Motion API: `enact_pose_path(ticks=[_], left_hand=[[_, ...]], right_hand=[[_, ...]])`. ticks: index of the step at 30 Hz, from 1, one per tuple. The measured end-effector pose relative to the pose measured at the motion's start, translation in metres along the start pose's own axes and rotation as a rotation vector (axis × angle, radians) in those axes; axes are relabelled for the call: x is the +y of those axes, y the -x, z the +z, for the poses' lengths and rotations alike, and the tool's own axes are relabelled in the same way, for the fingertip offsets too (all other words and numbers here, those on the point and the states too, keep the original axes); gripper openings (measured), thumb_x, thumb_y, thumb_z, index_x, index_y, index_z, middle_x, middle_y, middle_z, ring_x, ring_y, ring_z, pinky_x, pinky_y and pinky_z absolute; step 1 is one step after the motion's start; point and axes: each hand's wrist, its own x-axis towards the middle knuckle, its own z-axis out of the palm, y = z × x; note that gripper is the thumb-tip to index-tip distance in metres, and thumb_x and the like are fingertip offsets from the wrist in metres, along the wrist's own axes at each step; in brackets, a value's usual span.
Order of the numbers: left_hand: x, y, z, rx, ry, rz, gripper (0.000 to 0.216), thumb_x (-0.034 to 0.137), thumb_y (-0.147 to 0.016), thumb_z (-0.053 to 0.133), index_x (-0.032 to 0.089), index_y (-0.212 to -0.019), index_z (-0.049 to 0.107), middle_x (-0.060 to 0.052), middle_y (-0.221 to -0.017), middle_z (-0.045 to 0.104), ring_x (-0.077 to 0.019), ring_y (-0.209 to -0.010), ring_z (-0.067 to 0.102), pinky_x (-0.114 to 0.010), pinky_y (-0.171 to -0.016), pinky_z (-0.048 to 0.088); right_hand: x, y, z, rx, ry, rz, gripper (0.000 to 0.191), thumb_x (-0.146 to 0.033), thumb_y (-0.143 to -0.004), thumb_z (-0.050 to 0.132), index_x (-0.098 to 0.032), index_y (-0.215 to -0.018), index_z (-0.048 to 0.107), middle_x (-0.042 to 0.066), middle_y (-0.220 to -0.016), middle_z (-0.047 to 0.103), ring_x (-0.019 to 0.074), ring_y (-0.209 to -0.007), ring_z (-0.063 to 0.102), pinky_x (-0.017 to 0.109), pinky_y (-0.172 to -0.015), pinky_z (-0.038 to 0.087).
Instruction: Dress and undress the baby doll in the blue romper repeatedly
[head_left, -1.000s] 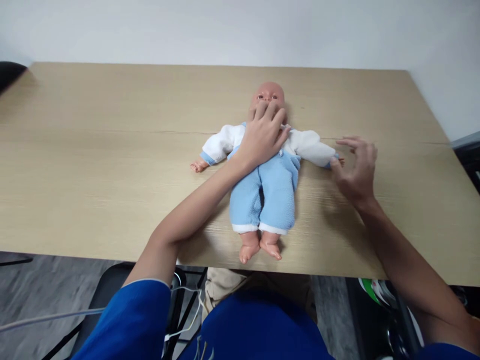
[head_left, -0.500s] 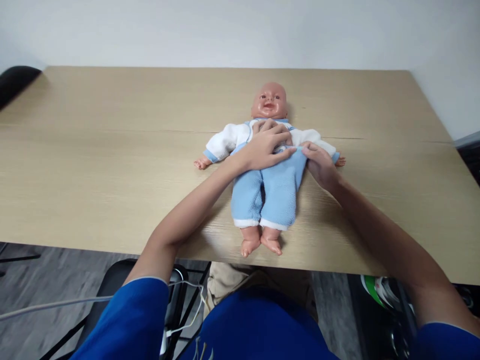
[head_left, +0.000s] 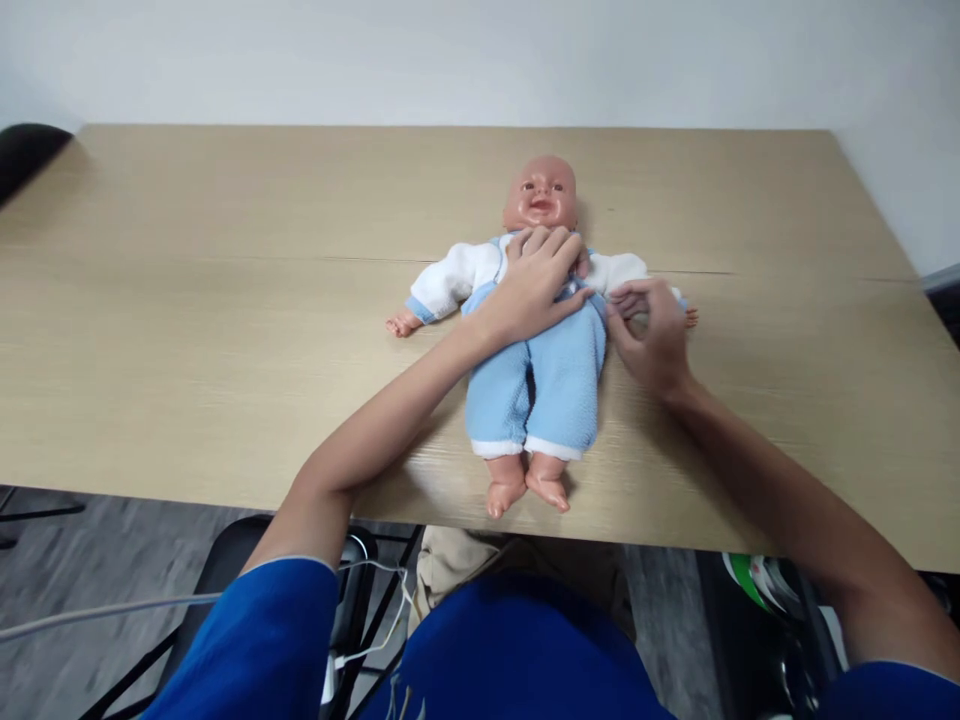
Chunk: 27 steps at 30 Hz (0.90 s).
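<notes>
A baby doll (head_left: 551, 385) in a white top and light blue trousers lies on its back on the wooden table (head_left: 225, 300), feet toward me. My left hand (head_left: 532, 285) lies over the doll's chest, fingers stretched up to its collar, pressing on it. My right hand (head_left: 652, 335) is at the doll's arm on the right side, fingers curled and pinching the white sleeve. That hand hides most of the arm; only the tiny doll hand shows past it. The doll's other arm lies stretched out to the left.
The table's near edge runs just below the doll's feet. A dark chair back (head_left: 26, 150) shows at the far left corner. Under the table are a black chair (head_left: 225, 570), a white cable (head_left: 112, 615) and a green and white item (head_left: 750, 585).
My left hand slid down from the doll's face to its chest. My right hand came in from the right, went to the doll's side and now grips the sleeve.
</notes>
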Motion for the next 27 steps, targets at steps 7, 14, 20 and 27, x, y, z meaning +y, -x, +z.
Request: enact_pose_path(ticks=[7,14,20,27], left_hand=[[0.012,-0.014,0.003,0.019,0.030,0.073,0.042,0.061,-0.113,0.084,0.031,-0.141,0.075,-0.020,-0.161,0.069,-0.0537,-0.161,0.059,-0.078,-0.139,0.044],[0.009,-0.069,0.043,-0.170,0.006,0.152,0.062,0.037,-0.092,0.105,0.025,-0.143,0.072,-0.019,-0.156,0.076,-0.0502,-0.155,0.065,-0.066,-0.133,0.052],[-0.001,-0.069,0.044,-0.154,0.004,0.135,0.047,0.031,-0.100,0.089,0.023,-0.145,0.076,-0.020,-0.150,0.082,-0.0459,-0.146,0.071,-0.061,-0.129,0.054],[-0.025,-0.055,0.044,0.050,0.283,0.176,0.052,0.047,-0.109,0.078,0.018,-0.152,0.076,-0.020,-0.148,0.084,-0.0421,-0.143,0.078,-0.060,-0.130,0.058]], right_hand=[[0.039,-0.012,-0.058,-0.179,0.224,-0.168,0.058,-0.036,-0.096,0.090,-0.028,-0.152,0.075,0.025,-0.174,0.071,0.0478,-0.167,0.064,0.068,-0.147,0.047],[0.042,-0.016,-0.073,-0.041,0.091,-0.033,0.055,-0.057,-0.087,0.105,-0.032,-0.130,0.082,0.019,-0.139,0.085,0.0454,-0.126,0.080,0.067,-0.121,0.064],[0.035,-0.013,-0.067,0.025,-0.202,-0.005,0.089,-0.063,-0.083,0.112,-0.039,-0.157,0.067,0.021,-0.167,0.075,0.0468,-0.156,0.072,0.066,-0.137,0.062],[0.063,-0.004,-0.051,-0.329,0.029,0.040,0.076,-0.070,-0.095,0.099,-0.028,-0.154,0.077,0.023,-0.159,0.082,0.0484,-0.148,0.080,0.074,-0.136,0.061]])
